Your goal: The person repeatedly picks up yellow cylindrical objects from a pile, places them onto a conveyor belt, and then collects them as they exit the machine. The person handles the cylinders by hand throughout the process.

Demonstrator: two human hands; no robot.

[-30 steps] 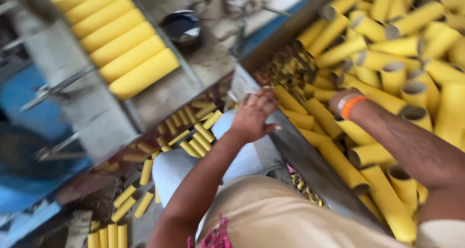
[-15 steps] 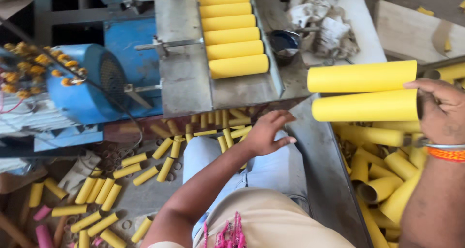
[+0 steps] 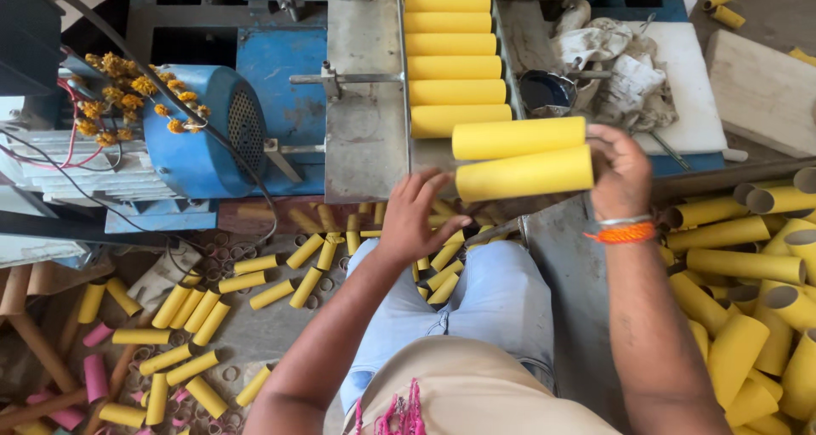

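Note:
My right hand [image 3: 623, 170] grips the right ends of two long yellow cardboard tubes [image 3: 520, 155], held level one above the other. They hang just in front of the metal feed tray [image 3: 367, 138], where a row of yellow tubes [image 3: 453, 57] lies side by side. My left hand [image 3: 416, 217] is open with fingers spread, just below the left end of the lower held tube and not touching it. It hovers over my knee in light blue trousers [image 3: 493, 295].
A blue motor housing [image 3: 200, 129] with orange flowers and wires stands at the left. Short yellow tube pieces [image 3: 195, 303] and several pink ones litter the floor. A heap of long yellow tubes [image 3: 752, 290] fills the bin at right. Rags [image 3: 620, 70] lie behind.
My right hand has carried the two tubes leftward from the heap toward the feed tray. My left hand rose toward them. The view has swung back to the machine.

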